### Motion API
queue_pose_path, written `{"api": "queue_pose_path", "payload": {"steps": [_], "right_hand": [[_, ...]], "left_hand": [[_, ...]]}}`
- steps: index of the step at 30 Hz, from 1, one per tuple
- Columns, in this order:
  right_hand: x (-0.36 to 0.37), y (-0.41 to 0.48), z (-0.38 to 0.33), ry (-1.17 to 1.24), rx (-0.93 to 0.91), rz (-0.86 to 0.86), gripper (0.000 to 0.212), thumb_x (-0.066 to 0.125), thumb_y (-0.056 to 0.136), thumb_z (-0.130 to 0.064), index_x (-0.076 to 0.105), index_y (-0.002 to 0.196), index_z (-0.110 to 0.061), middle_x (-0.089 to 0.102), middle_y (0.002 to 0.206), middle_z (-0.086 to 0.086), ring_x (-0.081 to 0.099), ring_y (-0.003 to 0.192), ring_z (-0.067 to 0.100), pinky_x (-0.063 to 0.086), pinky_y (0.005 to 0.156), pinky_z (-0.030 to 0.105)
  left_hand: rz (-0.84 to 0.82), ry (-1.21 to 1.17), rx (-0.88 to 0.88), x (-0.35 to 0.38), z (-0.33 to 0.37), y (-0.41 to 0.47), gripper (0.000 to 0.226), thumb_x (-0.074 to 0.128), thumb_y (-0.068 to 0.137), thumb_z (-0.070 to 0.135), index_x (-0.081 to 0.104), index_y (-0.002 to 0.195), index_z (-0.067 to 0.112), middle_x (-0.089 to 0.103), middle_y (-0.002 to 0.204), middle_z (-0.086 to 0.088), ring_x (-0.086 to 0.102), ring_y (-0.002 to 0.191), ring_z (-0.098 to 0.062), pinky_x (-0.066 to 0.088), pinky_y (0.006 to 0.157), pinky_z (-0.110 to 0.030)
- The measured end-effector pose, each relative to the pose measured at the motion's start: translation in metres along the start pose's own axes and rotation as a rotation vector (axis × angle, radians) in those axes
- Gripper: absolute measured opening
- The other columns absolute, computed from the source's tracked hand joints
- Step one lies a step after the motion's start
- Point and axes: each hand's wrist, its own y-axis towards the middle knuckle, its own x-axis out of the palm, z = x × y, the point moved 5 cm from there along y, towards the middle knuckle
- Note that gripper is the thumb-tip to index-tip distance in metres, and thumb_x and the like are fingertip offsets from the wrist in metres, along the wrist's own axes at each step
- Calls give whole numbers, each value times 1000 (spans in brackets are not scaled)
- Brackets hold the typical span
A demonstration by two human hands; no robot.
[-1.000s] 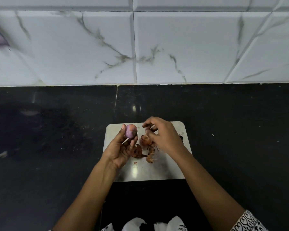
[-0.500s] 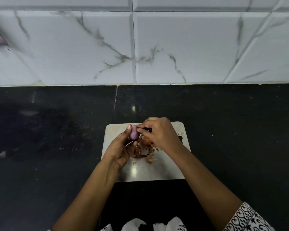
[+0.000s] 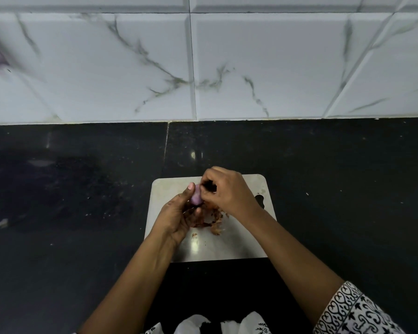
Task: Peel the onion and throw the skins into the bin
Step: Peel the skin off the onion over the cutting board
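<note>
A small purple onion (image 3: 196,196) is held above the white cutting board (image 3: 239,247). My left hand (image 3: 176,218) grips it from the left, thumb up along its side. My right hand (image 3: 229,191) covers its right side, fingertips pinching at its top; what they pinch is hidden. A pile of brown-red onion skins (image 3: 211,219) lies on the board just under both hands.
The board lies on a black stone counter (image 3: 336,189) against a white marble-tiled wall (image 3: 251,68). A white plastic bag (image 3: 198,324) shows at the bottom edge, below the counter front. No bin can be made out.
My right hand came back from above the skin pile to the onion and closed over its right side. The left hand kept hold of the onion, which turned slightly.
</note>
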Motion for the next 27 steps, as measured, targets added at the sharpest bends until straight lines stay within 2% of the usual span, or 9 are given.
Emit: {"api": "queue_pose_path", "payload": {"steps": [3, 5, 7, 10, 14, 21, 25, 27], "right_hand": [[-3, 1, 20, 246, 253, 11, 2, 68, 78, -12, 66, 78, -13, 64, 72, -4, 61, 66, 9, 55, 66, 33], [-3, -5, 31, 457, 413, 26, 4, 67, 83, -11, 70, 84, -13, 67, 75, -6, 65, 69, 7, 58, 70, 35], [-9, -9, 27, 498, 340, 18, 12, 67, 83, -12, 71, 94, -17, 67, 87, -9, 66, 80, 6, 58, 73, 31], [-16, -12, 8, 377, 55, -131, 26, 71, 81, -16, 67, 107, -20, 58, 105, -11, 60, 96, 6, 55, 71, 22], [-16, -6, -1, 175, -95, -291, 29, 70, 82, -20, 61, 109, -20, 47, 105, -14, 54, 92, 4, 53, 72, 19], [-14, 0, -1, 182, -108, -322, 18, 70, 81, -16, 55, 91, -15, 48, 96, -9, 53, 82, 5, 50, 70, 22], [-14, -1, -2, 191, -78, -323, 31, 68, 83, -19, 55, 111, -21, 47, 104, -13, 54, 86, 2, 51, 70, 14], [-12, -1, -2, 199, -86, -340, 29, 66, 85, -21, 57, 112, -19, 46, 106, -13, 54, 88, 3, 51, 72, 13]], "left_hand": [[-43, 3, 0, 2, 1, -1, 25, 62, 86, 31, 73, 73, 13, 68, 66, -3, 59, 47, -6, 52, 48, -13], [-58, 8, 9, 3, 3, -1, 30, 61, 85, 33, 74, 67, 14, 68, 66, -2, 59, 48, -6, 51, 49, -13], [-54, 14, 0, 1, 4, -1, 29, 62, 83, 38, 73, 73, 13, 67, 66, -3, 57, 46, -6, 50, 47, -13], [-91, 9, -50, 4, 4, -3, 35, 63, 74, 45, 73, 80, 12, 66, 66, -5, 55, 42, -6, 49, 44, -12], [-116, 39, -110, 7, 5, -6, 41, 65, 68, 48, 71, 85, 11, 67, 67, -4, 56, 44, -6, 49, 43, -13], [-109, 76, -147, 5, 10, -3, 44, 68, 65, 46, 68, 87, 7, 66, 64, -7, 55, 38, -7, 48, 39, -13], [-95, 90, -158, 4, 11, -3, 40, 67, 69, 46, 68, 80, 7, 66, 58, -7, 54, 36, -8, 48, 38, -13], [-97, 102, -162, 5, 12, -3, 40, 67, 66, 46, 68, 78, 7, 65, 57, -6, 54, 36, -8, 48, 38, -13]]}}
